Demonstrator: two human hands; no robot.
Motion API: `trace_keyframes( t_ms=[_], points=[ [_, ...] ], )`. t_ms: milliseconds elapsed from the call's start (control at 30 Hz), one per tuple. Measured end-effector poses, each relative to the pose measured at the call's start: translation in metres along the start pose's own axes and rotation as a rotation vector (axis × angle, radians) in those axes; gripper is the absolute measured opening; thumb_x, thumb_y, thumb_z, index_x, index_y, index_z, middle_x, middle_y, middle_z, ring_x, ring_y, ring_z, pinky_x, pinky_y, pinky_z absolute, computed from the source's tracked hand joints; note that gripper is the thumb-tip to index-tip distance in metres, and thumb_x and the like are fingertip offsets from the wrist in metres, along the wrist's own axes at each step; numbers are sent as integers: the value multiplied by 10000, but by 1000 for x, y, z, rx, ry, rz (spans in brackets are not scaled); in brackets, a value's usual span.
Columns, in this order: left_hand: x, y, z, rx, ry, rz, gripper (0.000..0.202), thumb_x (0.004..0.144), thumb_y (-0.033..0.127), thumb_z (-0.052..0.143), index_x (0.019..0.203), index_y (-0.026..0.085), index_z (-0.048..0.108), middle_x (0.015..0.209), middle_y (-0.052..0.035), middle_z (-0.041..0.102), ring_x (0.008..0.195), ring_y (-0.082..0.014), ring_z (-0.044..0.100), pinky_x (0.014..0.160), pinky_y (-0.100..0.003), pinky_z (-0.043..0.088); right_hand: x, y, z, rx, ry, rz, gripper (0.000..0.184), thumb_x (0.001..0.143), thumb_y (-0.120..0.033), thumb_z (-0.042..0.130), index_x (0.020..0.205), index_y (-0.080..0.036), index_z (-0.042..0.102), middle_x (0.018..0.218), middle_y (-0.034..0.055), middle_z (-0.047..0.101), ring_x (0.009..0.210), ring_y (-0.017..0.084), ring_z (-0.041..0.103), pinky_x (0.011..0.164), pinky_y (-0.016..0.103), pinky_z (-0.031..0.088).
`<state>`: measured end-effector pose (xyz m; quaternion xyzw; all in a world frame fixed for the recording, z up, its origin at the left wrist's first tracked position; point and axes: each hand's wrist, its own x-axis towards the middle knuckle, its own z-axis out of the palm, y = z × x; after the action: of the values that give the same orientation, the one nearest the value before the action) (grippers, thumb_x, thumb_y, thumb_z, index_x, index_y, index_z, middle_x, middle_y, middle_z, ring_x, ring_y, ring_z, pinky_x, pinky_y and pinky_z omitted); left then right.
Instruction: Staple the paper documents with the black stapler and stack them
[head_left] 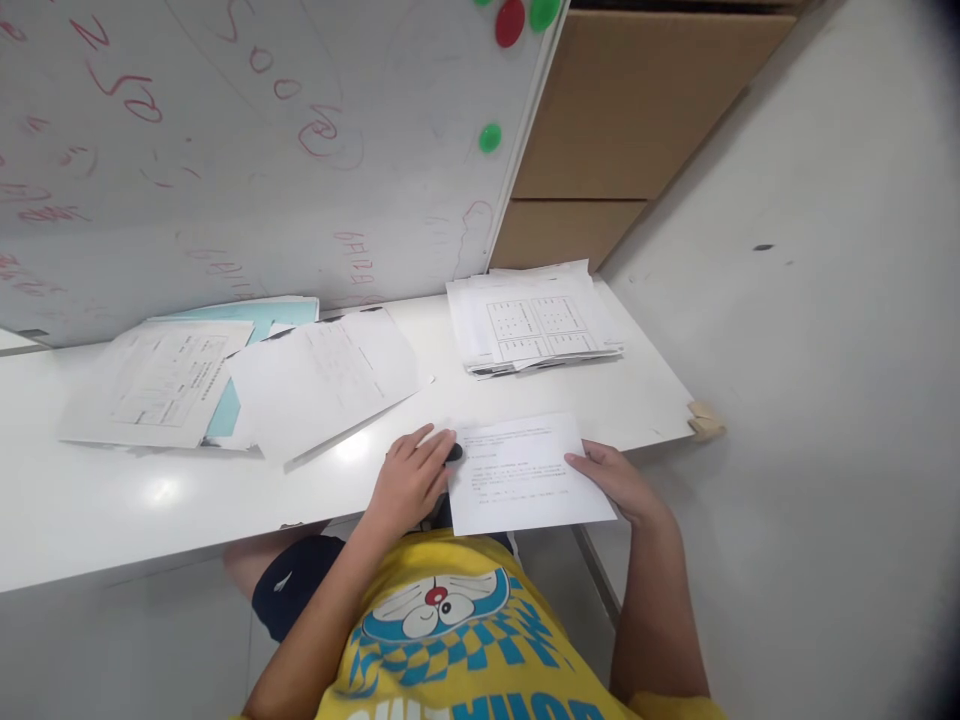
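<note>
Presently both hands are on one printed sheet (525, 475) at the near edge of the white worktop (90, 500). The sheet hangs partly over that edge, toward the person's lap.

Right hand (619, 480): fingers extended, pinching the sheet's right margin, thumb on top as far as can be told. Left hand (411, 478): fingers spread flat, lying at the sheet's left edge, fingertips touching a small dark object (453, 453). What that object is cannot be told; it is half hidden under the fingers.

Surroundings: a neat stack of forms (536, 322) lies beyond the sheet, toward the far right. A loose blank-looking page (330, 375) sits to the far left of the hands, overlapping a blue folder (262, 315) and another printed form (161, 380). A whiteboard (262, 150) with red marks and coloured magnets leans behind the worktop.

Judgement on handling: a single sheet is limp and slides easily on a glossy surface. Best kept flat, with one hand pressing as an anchor while the other guides the edge. The overhanging part may sag or crease if gripped hard; a light pinch near the corner suits it. The dark object beside the left fingertips could catch the paper's edge, so the sheet should stay apart from it.
</note>
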<state>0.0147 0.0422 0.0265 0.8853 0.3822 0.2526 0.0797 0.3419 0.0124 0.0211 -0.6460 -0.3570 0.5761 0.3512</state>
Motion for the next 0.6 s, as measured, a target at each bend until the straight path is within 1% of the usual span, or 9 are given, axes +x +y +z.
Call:
trace_keyframes(
  t_ms=[100,167,233,333,433,500,567,600],
  points=[
    [0,4,17,-3,81,102,470,891,69,425,1342,198,463,1246,-94,621,1224,-224,528,930,-389,468,0,4,-2,12,-16,5,434,687,-481,740,1001,-183,717,875,79,756,756,266,699,688,389,562],
    [-1,4,27,-6,161,118,479,875,26,416,1317,195,488,1211,-85,645,1170,-195,575,906,-358,491,-1,6,-2,21,-20,12,437,709,-482,726,1033,-190,709,905,78,755,775,266,699,707,391,560],
    [-2,2,34,3,198,108,480,866,16,425,1305,194,499,1192,-78,657,1152,-190,588,894,-354,501,-2,8,-1,32,-19,12,443,726,-481,713,1063,-194,700,934,77,752,789,267,698,721,391,556],
    [-4,-1,34,23,164,100,506,865,15,421,1337,191,467,1230,-86,633,1186,-201,564,927,-379,494,-1,9,2,43,-29,8,449,740,-480,699,1084,-193,689,953,74,749,796,262,696,723,380,549],
    [-5,-6,27,27,106,149,544,880,23,393,1396,193,392,1276,-94,600,1228,-202,529,965,-387,480,0,7,6,36,-41,2,438,737,-484,693,1060,-188,695,925,68,751,785,258,693,706,365,543],
    [-5,-8,23,35,68,184,549,892,37,382,1418,194,358,1298,-98,582,1251,-208,506,986,-395,471,-1,5,3,-1,-34,-18,418,740,-483,682,1033,-185,700,903,64,751,790,256,690,697,353,540],
    [-4,-7,19,46,47,197,545,901,59,391,1429,184,338,1310,-105,571,1272,-217,482,1006,-405,459,-3,3,-6,-72,44,-44,383,736,-472,678,987,-183,708,866,59,749,776,251,684,666,335,534],
    [-4,-5,17,50,45,198,541,906,77,400,1433,178,331,1312,-109,569,1283,-220,470,1016,-409,452,-3,2,-13,-112,122,-60,362,727,-461,682,955,-181,710,843,58,747,760,248,680,647,326,530]
  ],
)
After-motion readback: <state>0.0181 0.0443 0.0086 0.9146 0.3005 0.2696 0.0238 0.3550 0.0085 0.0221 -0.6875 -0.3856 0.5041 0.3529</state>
